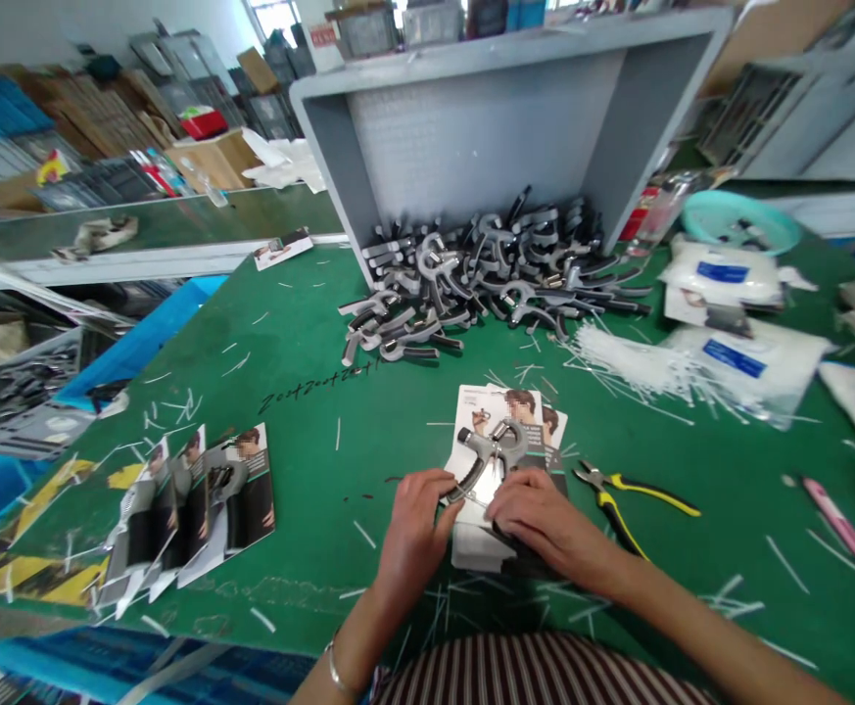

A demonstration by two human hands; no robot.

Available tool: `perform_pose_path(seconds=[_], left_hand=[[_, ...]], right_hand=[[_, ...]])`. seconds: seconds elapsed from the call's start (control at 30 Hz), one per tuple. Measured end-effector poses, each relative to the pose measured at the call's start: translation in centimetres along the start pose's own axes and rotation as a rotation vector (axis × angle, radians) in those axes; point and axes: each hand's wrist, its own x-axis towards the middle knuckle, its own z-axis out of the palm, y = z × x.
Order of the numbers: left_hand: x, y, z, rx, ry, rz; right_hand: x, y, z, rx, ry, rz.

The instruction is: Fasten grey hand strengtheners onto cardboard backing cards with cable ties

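A grey and black hand grip strengthener [509, 446] lies on a stack of printed cards [475, 550] in front of me. My left hand [416, 524] is closed on the end of its left handle, thumb and fingers pinching it. Bent over the right handle, the fingers of my right hand [541, 514] hide most of that side. Whether a thin tie is between my fingers is too small to tell. To the right of my right hand lie pliers [609, 490] with yellow and black handles, jaws towards the cards.
A tipped grey crate [486, 127] spills many hand grips [471, 274] onto the green table [309, 431]. White cable ties [633, 362] and plastic bags [750, 357] lie at right. Several carded grips [232, 499] overlap at left. A pink pen-like tool [849, 539] and tie scraps lie about.
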Motion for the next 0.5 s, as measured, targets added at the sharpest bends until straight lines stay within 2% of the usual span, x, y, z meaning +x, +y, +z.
perform_pose_path(seconds=[0.07, 0.13, 0.2, 0.27, 0.33, 0.43, 0.5], left_hand=[[0.3, -0.3, -1.0, -0.085, -0.091, -0.046], [0.8, -0.7, -2.0, -0.179, -0.143, -0.124], [1.6, -0.9, -2.2, -0.214, -0.087, -0.224], [2.7, -0.7, -1.5, -0.195, -0.045, -0.284], [3.9, -0.2, -0.2, -0.179, -0.128, -0.256], [5.1, 0.2, 0.8, -0.2, -0.243, -0.17], [5.3, 0.2, 0.4, -0.231, -0.247, -0.181]], right_hand=[[-3.4, 1.2, -1.4, -0.124, 0.137, 0.129], [-7.3, 3.1, -2.7, -0.361, 0.262, 0.314], [-10.9, 5.1, -3.4, -0.588, 0.245, 0.481], [-13.1, 6.7, -3.5, -0.712, 0.15, 0.59], [-13.7, 7.7, -3.4, -0.712, 0.057, 0.623], [-13.0, 7.7, -4.0, -0.516, -0.005, 0.626], [-12.4, 6.7, -4.9, -0.39, 0.037, 0.638]])
